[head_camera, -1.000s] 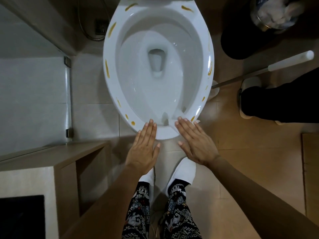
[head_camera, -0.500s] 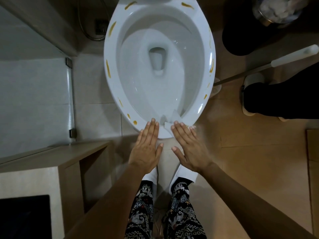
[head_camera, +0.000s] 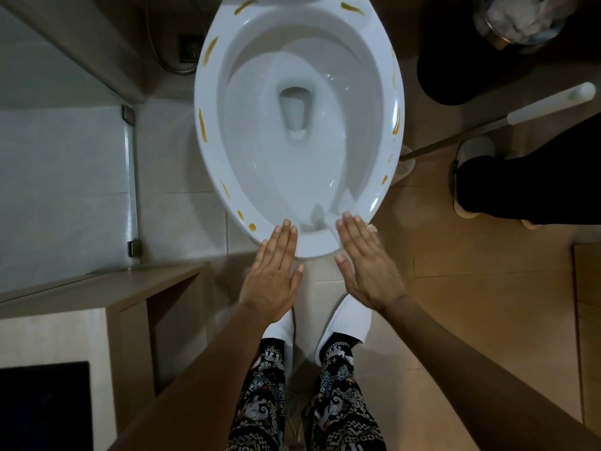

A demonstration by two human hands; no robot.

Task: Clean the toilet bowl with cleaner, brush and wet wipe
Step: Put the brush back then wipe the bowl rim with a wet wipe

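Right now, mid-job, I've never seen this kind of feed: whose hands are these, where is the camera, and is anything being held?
There is no machine here. The single picture comes from a wide-angle camera worn on a person's head, looking down at their own bare hands. The left hand lies flat and open at the front rim of the white ceramic toilet bowl. The right hand is also flat, and appears to press a white wet wipe against the rim; neither hand grips anything. Yellow-brown smears dot the rim. A white-handled toilet brush stands on the floor to the right, beside someone else's dark-clad leg. I cannot see a cleaner bottle.
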